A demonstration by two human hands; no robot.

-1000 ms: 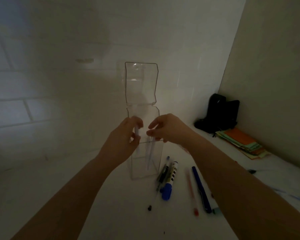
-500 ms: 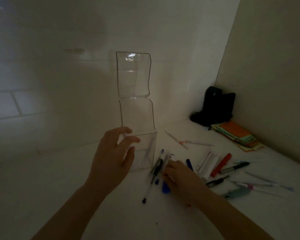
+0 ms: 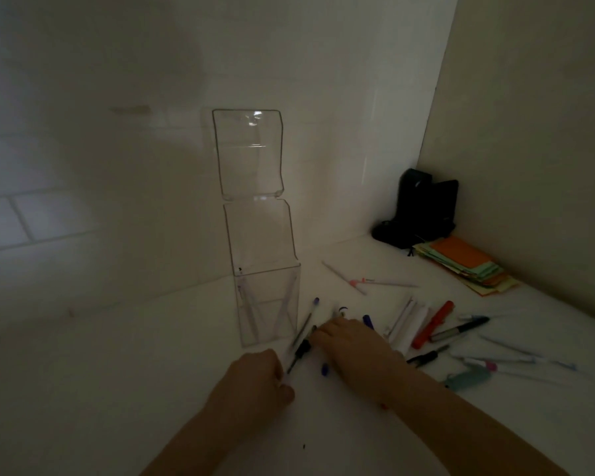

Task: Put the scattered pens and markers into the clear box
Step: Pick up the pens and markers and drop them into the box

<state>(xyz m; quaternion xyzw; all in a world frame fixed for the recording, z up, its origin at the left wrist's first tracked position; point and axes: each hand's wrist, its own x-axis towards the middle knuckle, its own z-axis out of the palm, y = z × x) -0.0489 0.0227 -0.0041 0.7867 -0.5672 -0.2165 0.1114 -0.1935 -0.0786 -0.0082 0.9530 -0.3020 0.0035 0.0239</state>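
Note:
The tall clear box (image 3: pixel 266 304) stands on the white table with its lid (image 3: pixel 248 152) flipped up against the wall; a few pale pens lean inside. My left hand (image 3: pixel 254 383) is curled around the lower end of a black pen (image 3: pixel 301 352) just in front of the box. My right hand (image 3: pixel 354 352) lies flat over several pens, its fingertips at that pen's upper end. A purple-capped pen (image 3: pixel 306 321) lies beside the box. A red marker (image 3: pixel 433 324), a black marker (image 3: pixel 461 333) and white pens (image 3: pixel 406 321) lie scattered to the right.
More pens (image 3: pixel 526 360) and a teal object (image 3: pixel 467 379) lie at the right. Two thin pens (image 3: pixel 344 278) lie farther back. A black object (image 3: pixel 423 207) and a stack of coloured paper (image 3: pixel 464 264) sit in the corner. Walls close the back and right.
Both hands left the top of the box and dropped to the table. The right hand went to the pens first; the left then came down onto the black pen.

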